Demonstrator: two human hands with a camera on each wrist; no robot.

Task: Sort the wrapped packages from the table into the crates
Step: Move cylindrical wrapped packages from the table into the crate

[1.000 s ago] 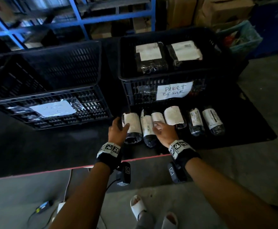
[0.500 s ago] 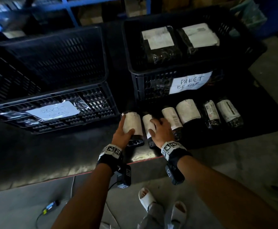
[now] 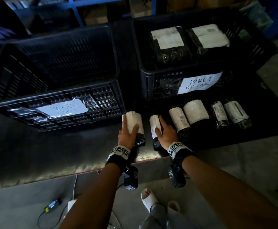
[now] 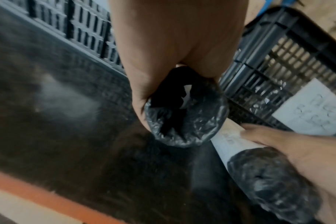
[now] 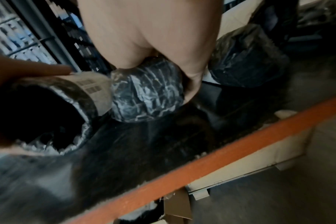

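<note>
Several black-wrapped cylindrical packages with white labels lie in a row on the dark table [image 3: 69, 151] in front of the crates. My left hand [image 3: 128, 132] grips the leftmost package [image 3: 133, 121], seen end-on in the left wrist view [image 4: 186, 119]. My right hand [image 3: 164, 133] grips the second package [image 3: 154, 123], whose crinkled end shows in the right wrist view [image 5: 148, 94]. The left crate [image 3: 55, 95] carries a "PAKET KECIL" label and looks empty. The right crate [image 3: 161, 75], labelled "PAKET BESAR", holds two large packages [image 3: 168, 42].
Other packages [image 3: 196, 111] stay in the row to the right of my hands. The table's orange front edge [image 3: 88, 172] runs just under my wrists. Blue shelving [image 3: 78, 12] and cardboard boxes stand behind the crates. A cable and a small device [image 3: 52, 205] lie on the floor.
Both hands have closed round the two leftmost packages. The left package has moved left, away from the row. The head view has dipped and come closer.
</note>
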